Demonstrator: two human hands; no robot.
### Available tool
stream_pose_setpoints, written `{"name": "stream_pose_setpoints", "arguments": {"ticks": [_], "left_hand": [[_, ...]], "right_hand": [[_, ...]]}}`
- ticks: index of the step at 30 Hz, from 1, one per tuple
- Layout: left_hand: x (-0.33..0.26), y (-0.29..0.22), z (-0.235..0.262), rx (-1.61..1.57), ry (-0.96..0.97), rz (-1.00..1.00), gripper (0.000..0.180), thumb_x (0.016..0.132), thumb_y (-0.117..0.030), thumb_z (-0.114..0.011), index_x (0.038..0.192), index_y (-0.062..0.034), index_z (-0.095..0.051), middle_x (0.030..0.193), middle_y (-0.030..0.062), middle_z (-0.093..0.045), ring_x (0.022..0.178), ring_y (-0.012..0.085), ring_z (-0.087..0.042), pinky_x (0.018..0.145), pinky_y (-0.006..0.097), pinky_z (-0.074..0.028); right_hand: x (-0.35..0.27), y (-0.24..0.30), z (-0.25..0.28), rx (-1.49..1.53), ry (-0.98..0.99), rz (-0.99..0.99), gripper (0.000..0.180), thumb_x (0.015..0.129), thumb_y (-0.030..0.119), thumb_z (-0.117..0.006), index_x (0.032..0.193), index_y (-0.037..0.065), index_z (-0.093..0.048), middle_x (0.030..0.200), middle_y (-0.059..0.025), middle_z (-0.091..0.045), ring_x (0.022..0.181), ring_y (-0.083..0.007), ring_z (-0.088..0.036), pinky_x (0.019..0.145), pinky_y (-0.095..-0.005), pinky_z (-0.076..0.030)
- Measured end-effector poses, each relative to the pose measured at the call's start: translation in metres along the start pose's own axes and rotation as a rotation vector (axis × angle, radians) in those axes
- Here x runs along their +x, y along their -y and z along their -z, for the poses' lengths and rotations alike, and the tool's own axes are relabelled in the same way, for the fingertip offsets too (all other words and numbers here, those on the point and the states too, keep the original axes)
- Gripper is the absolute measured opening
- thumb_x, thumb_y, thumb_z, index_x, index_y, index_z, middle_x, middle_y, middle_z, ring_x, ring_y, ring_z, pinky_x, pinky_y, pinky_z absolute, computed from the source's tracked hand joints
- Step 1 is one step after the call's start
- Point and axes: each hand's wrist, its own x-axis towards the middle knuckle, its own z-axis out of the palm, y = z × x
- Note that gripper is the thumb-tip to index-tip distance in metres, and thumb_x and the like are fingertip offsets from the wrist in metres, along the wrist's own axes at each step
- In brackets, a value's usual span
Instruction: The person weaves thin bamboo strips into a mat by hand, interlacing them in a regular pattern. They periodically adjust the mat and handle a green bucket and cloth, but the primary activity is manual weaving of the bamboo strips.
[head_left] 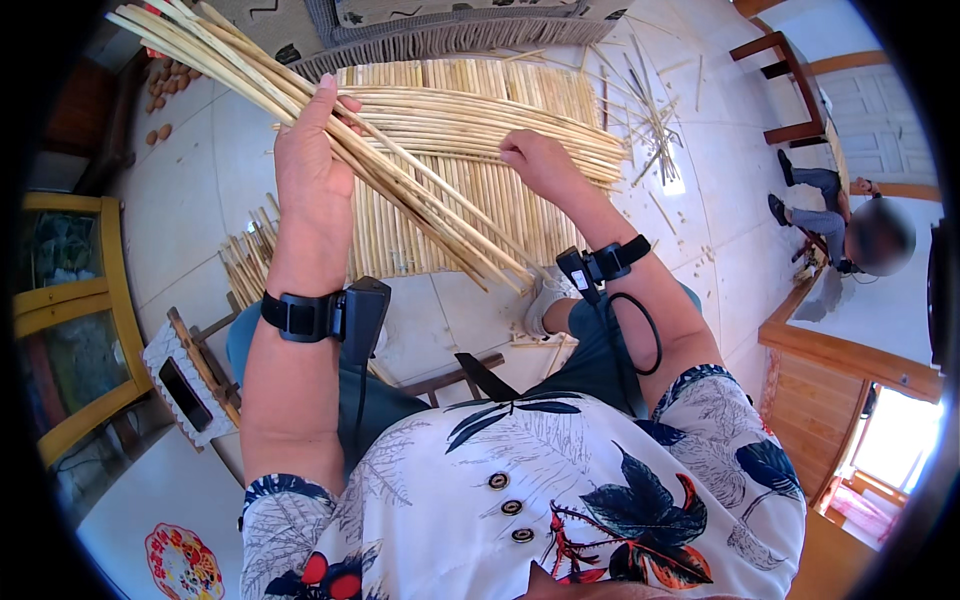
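Observation:
A bundle of long, pale peeled sticks (pixel 400 190) slants from the upper left down to the middle. My left hand (pixel 315 155) is wrapped round it, thumb up along the sticks. Below lies a mat of sticks (pixel 450 225) set side by side, and across its upper part runs a loose layer of more long sticks (pixel 470 118). My right hand (pixel 540 162) is over that layer's right part, fingers curled in and closed. Whether something small is between them is hidden. Each wrist wears a black strap with a device.
Loose sticks (pixel 650 120) are scattered on the tiled floor (pixel 180 190) at the right. A fringed sofa cover (pixel 430 38) borders the far side. More upright sticks (pixel 250 250) stand at the left, near a small stool (pixel 190 380). Another person (pixel 820 200) sits far right.

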Motion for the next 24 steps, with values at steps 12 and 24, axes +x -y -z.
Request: {"name": "stream_pose_setpoints", "arguments": {"ticks": [12,24], "left_hand": [[-0.001,-0.005,-0.003,-0.123,-0.022,0.028,0.013,0.081,-0.007,-0.059,0.086,-0.0016,-0.049,0.07,0.0116,-0.057,0.059,0.0209,-0.057,0.057,0.034,-0.052],[0.001,-0.002,0.003,-0.076,0.036,0.023,0.011,0.079,-0.009,-0.062,0.078,-0.0045,-0.052,0.061,0.0055,-0.053,0.052,0.0159,-0.051,0.052,0.031,-0.048]], "right_hand": [[-0.01,-0.019,-0.021,-0.322,0.103,-0.006,0.021,0.072,0.011,-0.062,0.092,0.007,-0.057,0.094,-0.0137,-0.05,0.094,-0.0308,-0.051,0.076,-0.0393,-0.046],[-0.013,-0.022,-0.04,-0.396,0.094,0.134,0.015,0.072,0.007,-0.054,0.086,0.006,-0.058,0.092,-0.0165,-0.052,0.09,-0.0298,-0.052,0.075,-0.0387,-0.047]]}}
